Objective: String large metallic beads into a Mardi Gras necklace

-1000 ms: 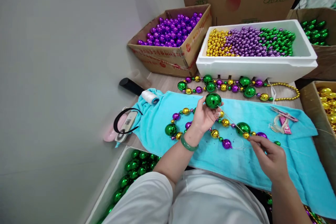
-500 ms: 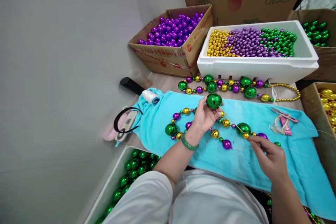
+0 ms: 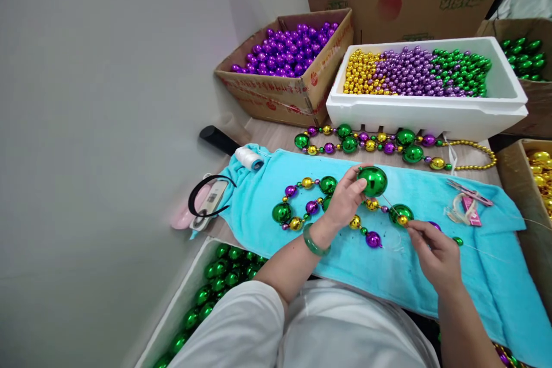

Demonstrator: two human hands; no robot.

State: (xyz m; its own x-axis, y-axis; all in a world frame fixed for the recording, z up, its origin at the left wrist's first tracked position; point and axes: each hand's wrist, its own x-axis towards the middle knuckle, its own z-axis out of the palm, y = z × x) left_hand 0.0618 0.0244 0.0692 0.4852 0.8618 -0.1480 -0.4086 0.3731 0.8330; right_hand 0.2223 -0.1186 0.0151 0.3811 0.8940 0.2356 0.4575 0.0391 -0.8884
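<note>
My left hand (image 3: 345, 204) is closed round a large shiny green bead (image 3: 373, 182), thumb on its near side. A thin needle-like wire (image 3: 389, 203) slants from under this bead toward a gold bead (image 3: 402, 220). At the gold bead's right side, my right hand (image 3: 435, 256) pinches with thumb and forefinger; the exact contact is hidden by the fingertips. Beneath both hands, a partly strung bead strand (image 3: 282, 213) in green, gold and purple loops over the turquoise towel (image 3: 357, 293). A purple bead (image 3: 373, 239) forms its lower end.
Behind the towel lies a bead necklace (image 3: 413, 153). Further back stand a carton of purple beads (image 3: 267, 91) and a white foam box (image 3: 426, 109). Scissors (image 3: 470, 191) lie at right; a thread spool (image 3: 249, 158) and black headband (image 3: 192, 198) at left. Green beads (image 3: 219, 268) fill a box below.
My left hand has moved right and slightly down with the large green bead, closer to the right hand. My right hand has shifted slightly left, shortening the wire showing between the beads.
</note>
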